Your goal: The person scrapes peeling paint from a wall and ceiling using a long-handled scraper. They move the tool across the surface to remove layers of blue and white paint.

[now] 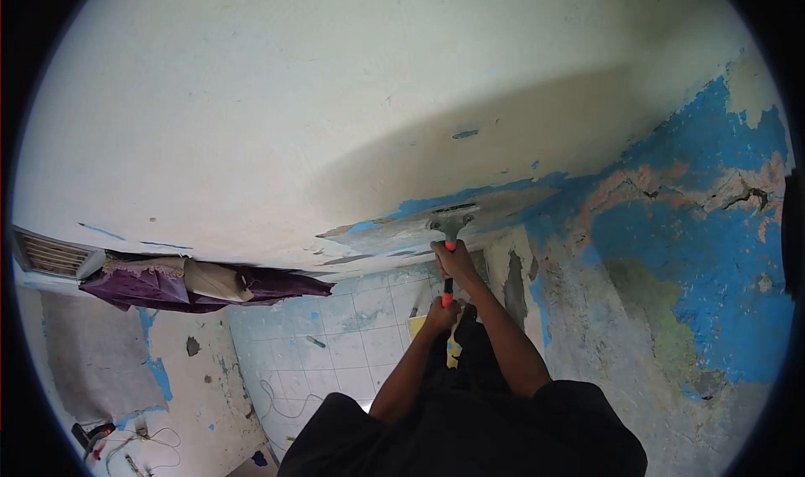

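Note:
A long-handled scraper (451, 225) with a wide grey metal head and a red and black handle stands against the wall in front of me. Its blade touches a patch of exposed grey plaster (394, 235) edged with blue paint. My right hand (455, 260) is wrapped round the handle just below the head. Lower down, my left hand (442, 316) grips the handle near its end. Cream paint (251, 125) covers the wall above the patch.
On the right, another wall (713, 267) shows peeling blue paint and cracks. A purple and beige curtain (193, 282) hangs at left beside a vent-like grille (54, 253). Below are a tiled floor (335, 343), a thin cable (281, 410) and tools (94, 435) at lower left.

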Available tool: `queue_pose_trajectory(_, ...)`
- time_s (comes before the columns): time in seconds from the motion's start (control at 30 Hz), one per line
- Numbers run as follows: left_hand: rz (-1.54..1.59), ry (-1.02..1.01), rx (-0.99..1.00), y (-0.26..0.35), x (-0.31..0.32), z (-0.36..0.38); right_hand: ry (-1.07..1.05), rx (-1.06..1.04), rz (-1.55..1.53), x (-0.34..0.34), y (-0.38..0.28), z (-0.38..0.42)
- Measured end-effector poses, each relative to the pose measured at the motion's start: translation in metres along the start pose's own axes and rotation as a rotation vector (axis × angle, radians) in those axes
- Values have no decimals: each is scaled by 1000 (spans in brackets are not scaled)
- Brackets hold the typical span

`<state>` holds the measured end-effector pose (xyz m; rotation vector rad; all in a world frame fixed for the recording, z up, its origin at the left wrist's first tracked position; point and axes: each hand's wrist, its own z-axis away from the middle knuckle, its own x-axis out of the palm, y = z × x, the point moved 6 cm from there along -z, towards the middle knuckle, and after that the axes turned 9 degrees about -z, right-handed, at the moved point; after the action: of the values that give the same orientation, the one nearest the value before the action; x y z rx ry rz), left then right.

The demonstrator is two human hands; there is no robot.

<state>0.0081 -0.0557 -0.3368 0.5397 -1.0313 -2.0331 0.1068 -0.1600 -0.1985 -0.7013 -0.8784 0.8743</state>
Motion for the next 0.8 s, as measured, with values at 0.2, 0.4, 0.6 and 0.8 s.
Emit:
queue_pose_trajectory(0.2,109,-128,-67,23,16,27,-6,36,2,0,-9,14)
queue_pose_trajectory(0.4,110,-46,-74,27,12,28,-37,50,-35,3,-11,13)
queue_pose_trajectory(0.6,77,-44,-19,29,5,14,-53,-11,-1,5,-15,9)
queue_pose_trajectory(0.8,94,-32,-132,6,5,15,-89,42,-87,2,1,-2)
